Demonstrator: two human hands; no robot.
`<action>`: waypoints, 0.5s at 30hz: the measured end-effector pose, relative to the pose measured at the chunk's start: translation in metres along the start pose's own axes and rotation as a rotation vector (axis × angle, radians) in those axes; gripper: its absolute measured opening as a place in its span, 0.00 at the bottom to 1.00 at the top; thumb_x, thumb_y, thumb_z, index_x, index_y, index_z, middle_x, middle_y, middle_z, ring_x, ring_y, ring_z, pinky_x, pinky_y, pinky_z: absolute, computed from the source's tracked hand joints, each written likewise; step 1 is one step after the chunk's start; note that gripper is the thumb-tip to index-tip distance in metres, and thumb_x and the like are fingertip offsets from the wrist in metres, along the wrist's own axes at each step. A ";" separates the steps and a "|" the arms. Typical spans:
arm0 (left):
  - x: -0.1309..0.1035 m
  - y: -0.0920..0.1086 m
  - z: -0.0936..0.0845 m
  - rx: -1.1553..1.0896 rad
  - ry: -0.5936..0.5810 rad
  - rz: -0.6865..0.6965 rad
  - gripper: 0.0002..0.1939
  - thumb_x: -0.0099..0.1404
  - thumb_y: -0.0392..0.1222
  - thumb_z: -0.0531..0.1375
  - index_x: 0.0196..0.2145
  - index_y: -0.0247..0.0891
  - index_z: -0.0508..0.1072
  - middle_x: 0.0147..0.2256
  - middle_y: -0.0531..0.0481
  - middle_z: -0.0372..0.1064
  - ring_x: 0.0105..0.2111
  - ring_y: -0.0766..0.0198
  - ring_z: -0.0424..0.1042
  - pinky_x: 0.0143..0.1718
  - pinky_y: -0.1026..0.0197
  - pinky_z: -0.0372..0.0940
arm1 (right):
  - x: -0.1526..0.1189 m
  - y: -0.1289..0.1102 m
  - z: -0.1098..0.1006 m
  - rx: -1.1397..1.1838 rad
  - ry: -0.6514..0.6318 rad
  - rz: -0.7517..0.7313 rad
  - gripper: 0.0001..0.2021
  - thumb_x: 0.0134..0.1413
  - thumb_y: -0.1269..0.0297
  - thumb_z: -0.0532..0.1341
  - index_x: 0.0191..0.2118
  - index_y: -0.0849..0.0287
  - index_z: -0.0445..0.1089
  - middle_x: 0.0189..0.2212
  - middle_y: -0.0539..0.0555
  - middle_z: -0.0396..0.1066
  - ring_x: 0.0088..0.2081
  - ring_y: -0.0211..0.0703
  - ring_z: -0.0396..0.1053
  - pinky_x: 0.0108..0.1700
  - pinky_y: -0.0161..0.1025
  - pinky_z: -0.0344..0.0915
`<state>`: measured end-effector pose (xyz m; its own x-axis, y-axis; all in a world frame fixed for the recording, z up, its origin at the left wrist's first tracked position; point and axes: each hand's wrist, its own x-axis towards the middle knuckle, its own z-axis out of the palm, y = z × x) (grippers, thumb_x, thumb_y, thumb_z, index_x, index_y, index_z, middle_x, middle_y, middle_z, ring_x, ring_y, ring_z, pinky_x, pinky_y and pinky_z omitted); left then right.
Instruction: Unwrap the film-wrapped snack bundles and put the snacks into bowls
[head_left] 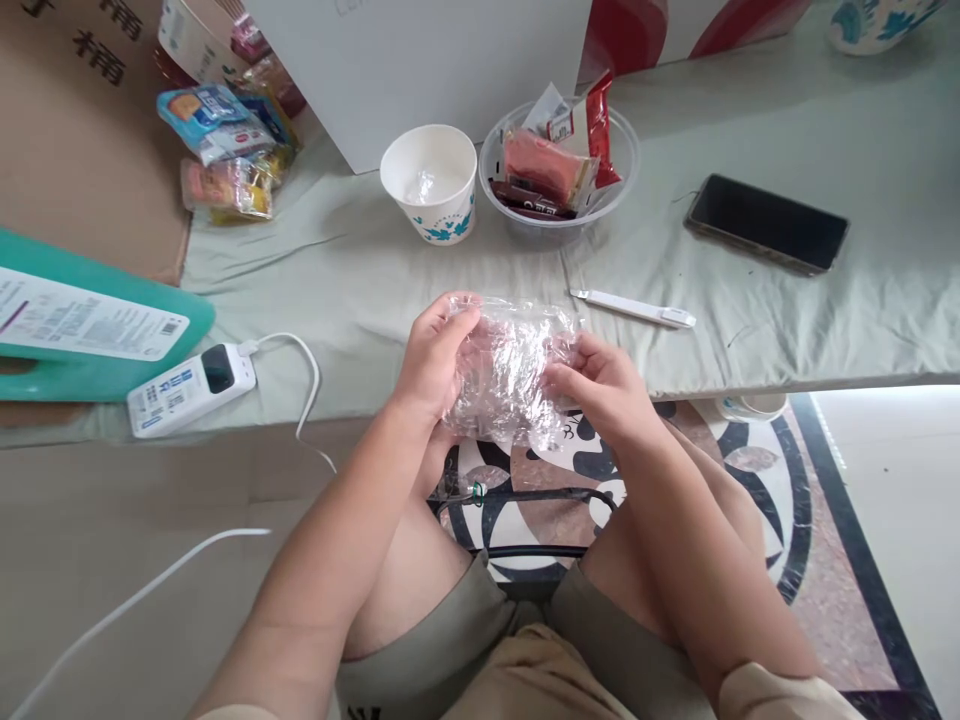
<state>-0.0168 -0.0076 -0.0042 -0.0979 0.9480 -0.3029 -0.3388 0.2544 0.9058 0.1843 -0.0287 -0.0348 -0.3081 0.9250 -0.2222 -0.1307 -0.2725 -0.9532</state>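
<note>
Crumpled clear plastic film [514, 375] is stretched between my two hands, over the table's front edge. My left hand [439, 355] pinches its left side, thumb on top. On the right side, my right hand [604, 380] grips the film between thumb and fingers. Beyond the film stands a white paper cup [431, 185] with a bit of clear plastic inside. Beside the cup is a clear bowl [559, 228] of wrapped snacks [547, 165]. A white slim cutter [636, 308] lies to the right of the film.
A black phone [769, 222] lies at the right on the cloth-covered table [360, 300]. At the left are a green bottle [97, 320], a white power strip [191, 390] with a cable, snack packets [225, 150] and a cardboard box [82, 150]. A white box [427, 60] stands behind.
</note>
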 end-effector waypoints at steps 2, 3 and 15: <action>0.000 -0.001 -0.004 -0.046 -0.083 -0.098 0.24 0.50 0.51 0.73 0.42 0.40 0.73 0.30 0.52 0.76 0.28 0.64 0.77 0.30 0.63 0.74 | 0.001 0.002 0.002 -0.009 0.056 0.006 0.12 0.57 0.54 0.67 0.38 0.54 0.68 0.30 0.50 0.71 0.31 0.38 0.70 0.33 0.38 0.70; 0.000 -0.002 -0.004 -0.041 -0.146 -0.153 0.27 0.49 0.51 0.74 0.44 0.39 0.73 0.32 0.50 0.77 0.30 0.62 0.78 0.31 0.61 0.75 | 0.002 0.003 0.002 0.008 0.105 -0.008 0.11 0.58 0.54 0.65 0.37 0.54 0.67 0.30 0.50 0.71 0.31 0.37 0.70 0.33 0.37 0.70; 0.002 -0.012 -0.005 0.432 -0.193 0.181 0.06 0.57 0.40 0.67 0.32 0.38 0.74 0.18 0.57 0.67 0.16 0.72 0.62 0.18 0.68 0.56 | -0.001 -0.010 0.002 0.003 0.103 0.096 0.13 0.53 0.57 0.68 0.41 0.56 0.68 0.25 0.47 0.72 0.26 0.36 0.72 0.30 0.36 0.73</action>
<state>-0.0174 -0.0097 -0.0167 0.0691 0.9919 -0.1065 0.0901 0.1001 0.9909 0.1842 -0.0273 -0.0249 -0.2213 0.9168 -0.3324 -0.1085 -0.3619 -0.9259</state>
